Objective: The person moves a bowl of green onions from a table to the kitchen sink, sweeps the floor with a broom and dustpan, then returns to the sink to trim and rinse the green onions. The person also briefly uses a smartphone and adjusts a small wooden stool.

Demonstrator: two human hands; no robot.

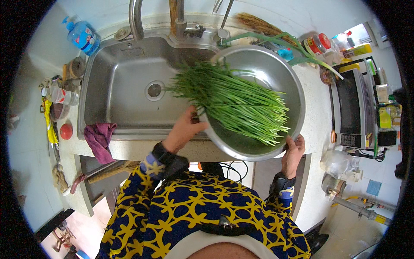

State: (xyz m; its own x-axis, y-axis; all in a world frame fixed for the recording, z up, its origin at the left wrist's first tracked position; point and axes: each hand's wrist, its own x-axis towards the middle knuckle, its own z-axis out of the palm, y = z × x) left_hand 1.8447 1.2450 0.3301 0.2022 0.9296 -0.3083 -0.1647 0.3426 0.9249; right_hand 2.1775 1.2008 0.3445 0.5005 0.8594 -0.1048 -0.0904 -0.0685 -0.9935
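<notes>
A wide stainless steel basin holds a thick bunch of garlic chives. Their pale cut ends lie inside to the right, while the darker leaf tips hang past the left rim over the sink. My left hand grips the basin's left rim, thumb on top and fingers hidden beneath the leaves. On the lower right rim, my right hand pinches the metal edge with its thumb inside. The basin partly covers the sink's right end and the counter.
A purple cloth drapes over the sink's front left edge, near a tomato. A blue pump bottle stands at the back left corner. Behind the basin lie a long green onion and a straw brush. A microwave stands right.
</notes>
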